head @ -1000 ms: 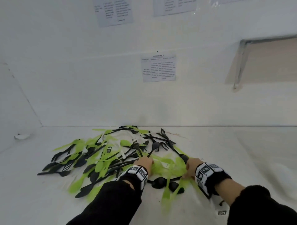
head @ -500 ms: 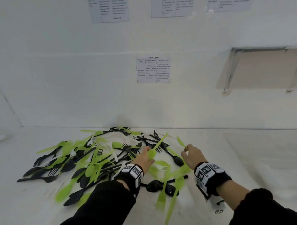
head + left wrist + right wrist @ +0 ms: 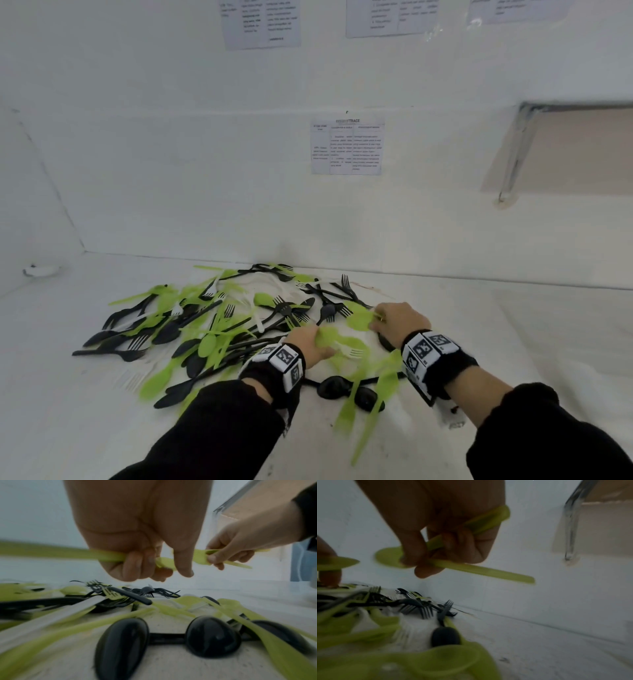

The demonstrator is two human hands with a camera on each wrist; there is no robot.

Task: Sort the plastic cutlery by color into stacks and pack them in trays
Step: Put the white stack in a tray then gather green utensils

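A mixed pile of green, black and white plastic cutlery (image 3: pixel 219 322) lies on the white tabletop (image 3: pixel 513 342). My left hand (image 3: pixel 308 342) hovers low over the pile's right side and grips green cutlery (image 3: pixel 109 557) in curled fingers. Just right of it, my right hand (image 3: pixel 394 320) pinches green spoons (image 3: pixel 388 557) by the handles (image 3: pixel 481 570). The two hands are close together. Two black spoons (image 3: pixel 211 635) lie bowl-down under my wrists, crossed by green handles (image 3: pixel 376 407).
The white back wall (image 3: pixel 205 188) rises right behind the pile, with printed paper sheets (image 3: pixel 346 145) stuck on it. A recessed opening with a metal frame (image 3: pixel 513 154) is at the upper right. A small white scrap (image 3: pixel 41 270) lies at the far left.
Both hands, raised with green pieces half a second ago, have come back down onto the pile's right side and closer together. The camera view has shifted.
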